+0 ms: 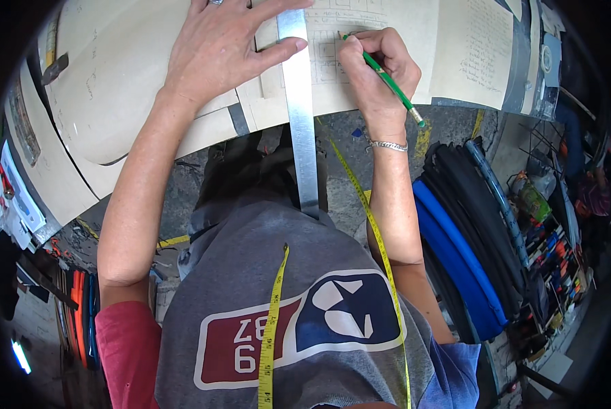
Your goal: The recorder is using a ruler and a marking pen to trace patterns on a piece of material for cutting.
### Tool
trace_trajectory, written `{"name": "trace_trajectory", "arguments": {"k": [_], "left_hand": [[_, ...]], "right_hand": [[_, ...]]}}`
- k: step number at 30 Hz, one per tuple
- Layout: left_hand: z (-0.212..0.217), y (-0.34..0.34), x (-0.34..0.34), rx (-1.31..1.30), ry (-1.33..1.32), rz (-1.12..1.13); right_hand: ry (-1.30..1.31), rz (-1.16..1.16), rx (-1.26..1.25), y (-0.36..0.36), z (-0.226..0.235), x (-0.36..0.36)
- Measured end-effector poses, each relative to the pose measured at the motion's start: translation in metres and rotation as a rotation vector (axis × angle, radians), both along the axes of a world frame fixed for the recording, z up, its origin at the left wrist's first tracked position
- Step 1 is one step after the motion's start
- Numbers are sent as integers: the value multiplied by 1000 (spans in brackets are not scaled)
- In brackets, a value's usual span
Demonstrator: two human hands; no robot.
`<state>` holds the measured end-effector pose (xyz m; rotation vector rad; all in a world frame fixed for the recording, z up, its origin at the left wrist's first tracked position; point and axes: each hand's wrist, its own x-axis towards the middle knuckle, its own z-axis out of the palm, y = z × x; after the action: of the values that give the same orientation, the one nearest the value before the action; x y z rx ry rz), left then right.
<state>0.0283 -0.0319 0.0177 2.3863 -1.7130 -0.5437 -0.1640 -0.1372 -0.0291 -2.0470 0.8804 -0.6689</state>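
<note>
My left hand (213, 58) lies over a long metal ruler (300, 129) with its fingers spread. Its thumb presses on the ruler's face, and the fingertips are cut off by the upper edge of the picture. The ruler runs from the beige sheets past the table's near edge toward my body. Just right of it, my right hand (382, 75) is closed around a green pencil (392, 87), the tip on a sheet with drawn lines (327, 51). The pencil's eraser end slants down to the right.
A yellow measuring tape (269, 334) hangs from my neck in two strands. Large beige pattern pieces (125, 82) cover the table. Rolls of blue fabric (459, 259) and black fabric (483, 232) stand at the right, beside crowded shelves (558, 273). Orange material (78, 317) is at the lower left.
</note>
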Motion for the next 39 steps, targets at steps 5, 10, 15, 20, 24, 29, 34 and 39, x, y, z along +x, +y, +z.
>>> {"name": "trace_trajectory", "arguments": {"k": [5, 10, 15, 20, 24, 29, 34, 39], "left_hand": [[-6, 4, 1, -41, 16, 6], [-2, 1, 0, -6, 3, 3], [-16, 7, 1, -114, -5, -10], [-65, 9, 4, -914, 624, -91], [-15, 6, 1, -93, 19, -3], [-7, 5, 1, -49, 3, 5], [-10, 6, 1, -101, 15, 2], [-3, 2, -1, -45, 8, 9]], "right_hand": [[-18, -13, 4, 1, -1, 1], [-9, -18, -17, 0, -3, -1], [-47, -59, 56, 0, 2, -3], [-5, -60, 26, 0, 1, -1], [5, -34, 4, -1, -1, -2], [-29, -66, 53, -2, 4, -2], [-184, -20, 161, 4, 7, -2], [-70, 68, 67, 14, 0, 1]]}}
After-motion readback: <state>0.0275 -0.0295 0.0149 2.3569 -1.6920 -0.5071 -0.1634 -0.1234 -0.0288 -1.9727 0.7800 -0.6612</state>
